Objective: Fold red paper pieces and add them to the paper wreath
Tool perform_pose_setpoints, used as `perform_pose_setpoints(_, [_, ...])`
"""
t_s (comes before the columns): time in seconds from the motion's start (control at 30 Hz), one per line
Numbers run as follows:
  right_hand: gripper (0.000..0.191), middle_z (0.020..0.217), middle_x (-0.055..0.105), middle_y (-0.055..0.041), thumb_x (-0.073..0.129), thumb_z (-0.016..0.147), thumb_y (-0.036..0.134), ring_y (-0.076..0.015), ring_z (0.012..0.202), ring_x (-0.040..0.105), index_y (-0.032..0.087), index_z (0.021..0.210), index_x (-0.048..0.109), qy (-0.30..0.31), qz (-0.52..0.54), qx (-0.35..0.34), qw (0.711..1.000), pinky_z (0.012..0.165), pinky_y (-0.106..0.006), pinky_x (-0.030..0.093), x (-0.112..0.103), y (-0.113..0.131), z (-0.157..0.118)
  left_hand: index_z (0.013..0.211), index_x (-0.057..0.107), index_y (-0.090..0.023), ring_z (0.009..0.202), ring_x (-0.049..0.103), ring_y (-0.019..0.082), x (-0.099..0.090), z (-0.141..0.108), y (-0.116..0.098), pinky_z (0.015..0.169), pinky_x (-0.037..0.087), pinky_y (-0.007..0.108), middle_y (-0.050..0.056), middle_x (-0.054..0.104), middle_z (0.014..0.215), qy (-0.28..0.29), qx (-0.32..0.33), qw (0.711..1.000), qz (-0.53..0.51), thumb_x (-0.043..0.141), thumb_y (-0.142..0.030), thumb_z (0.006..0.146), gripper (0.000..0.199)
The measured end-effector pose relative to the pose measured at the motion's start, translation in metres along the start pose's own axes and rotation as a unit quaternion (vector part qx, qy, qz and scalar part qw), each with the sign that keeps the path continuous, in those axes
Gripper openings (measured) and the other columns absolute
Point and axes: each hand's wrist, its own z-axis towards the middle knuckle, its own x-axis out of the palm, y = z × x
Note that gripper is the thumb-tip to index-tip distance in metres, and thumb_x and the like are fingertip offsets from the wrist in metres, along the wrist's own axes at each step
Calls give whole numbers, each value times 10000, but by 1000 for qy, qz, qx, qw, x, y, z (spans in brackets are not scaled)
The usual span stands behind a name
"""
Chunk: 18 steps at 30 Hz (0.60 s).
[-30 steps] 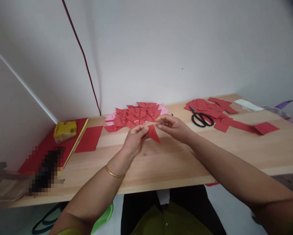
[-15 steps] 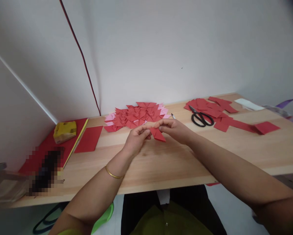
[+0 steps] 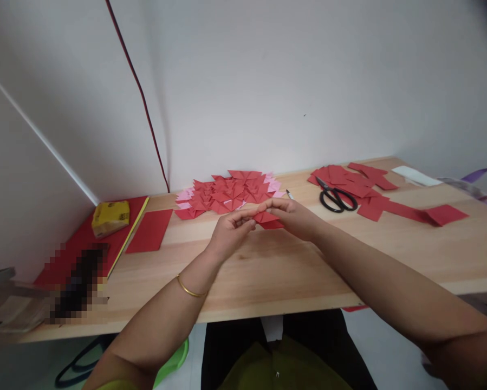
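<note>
A small folded piece of red paper is pinched between both hands above the middle of the table. My left hand grips its left end, thumb toward me. Fingers of my right hand curl over its top and right side, hiding part of the paper. Just beyond the hands lies a pile of folded red and pink paper pieces, by the wall. A pen-like stick rests beside that pile, behind my right hand.
Black-handled scissors lie against loose red paper pieces on the right, near a white strip. To the left are a flat red sheet and a yellow packet on larger red sheets. The wooden table's front edge is close to me.
The folded red paper has turned in my fingers; its lower tip now points more to the right and lies flatter. My left thumb has shifted slightly right. The view has moved a little.
</note>
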Motion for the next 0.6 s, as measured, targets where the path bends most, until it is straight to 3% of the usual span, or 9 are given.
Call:
perform_pose_setpoints(0.2, [233, 905, 656, -32, 582, 798, 306, -145, 836, 609, 180, 991, 615, 40, 64, -7, 997, 806, -302, 463, 5, 7, 0, 903, 699, -160, 643, 579, 119, 0, -1, -3, 653, 447, 240, 16, 660, 703, -32, 54, 991, 117, 563, -265, 794, 203])
perform_pose_setpoints(0.33, [292, 895, 627, -36, 637, 766, 280, -131, 814, 600, 175, 1034, 587, 66, 58, -40, 995, 778, -280, 467, 8, 5, 1, 792, 667, -151, 624, 531, 110, 0, -1, 0, 615, 408, 224, -1, 625, 679, -51, 62, 981, 175, 534, -280, 811, 185])
perform_pose_setpoints(0.5, [311, 826, 615, -19, 632, 763, 281, -125, 743, 586, 180, 1052, 578, 54, 30, -45, 997, 711, -269, 464, 8, -2, 2, 721, 595, -151, 614, 508, 107, 0, 1, 7, 611, 403, 220, -14, 585, 652, -52, 44, 989, 130, 531, -323, 814, 206])
perform_pose_setpoints(0.6, [240, 810, 618, -23, 605, 784, 327, -132, 744, 580, 170, 965, 608, 34, 14, -22, 999, 730, -283, 461, 8, 0, 2, 723, 583, -153, 634, 508, 109, 1, 1, 7, 628, 404, 223, -5, 595, 682, -52, 47, 990, 123, 519, -324, 822, 207])
